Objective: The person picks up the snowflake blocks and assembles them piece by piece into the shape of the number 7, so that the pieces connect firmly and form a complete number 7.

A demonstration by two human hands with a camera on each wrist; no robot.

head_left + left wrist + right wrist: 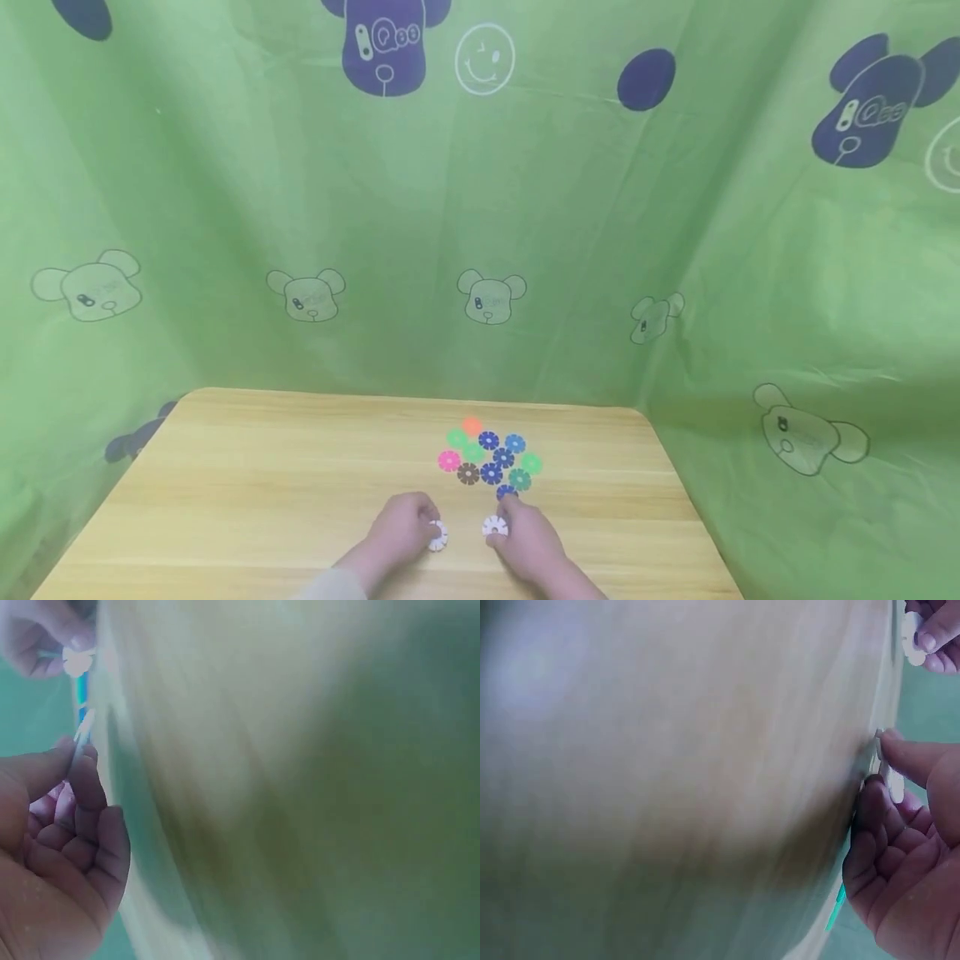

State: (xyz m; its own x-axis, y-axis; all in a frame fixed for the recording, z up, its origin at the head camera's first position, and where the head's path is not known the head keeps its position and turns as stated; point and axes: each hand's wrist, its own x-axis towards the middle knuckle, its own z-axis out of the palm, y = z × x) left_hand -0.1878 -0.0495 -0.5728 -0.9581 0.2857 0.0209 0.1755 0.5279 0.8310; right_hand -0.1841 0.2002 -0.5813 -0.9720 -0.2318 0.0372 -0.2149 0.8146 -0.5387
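My left hand pinches a white interlocking plastic disc with slots round its rim. In the left wrist view that disc is seen edge-on between thumb and fingertip, the other fingers curled below. A second white disc is held by my right hand, thumb on one side and fingers on the other. Both hands are low over the near part of the table, a small gap between the two discs. A dark blue disc lies right by the right fingertips, partly hidden by them.
Beyond the hands lies a loose group of slotted discs, among them a pink disc, a brown disc, an orange disc and several green and blue ones. The wooden table has green printed curtains around it.
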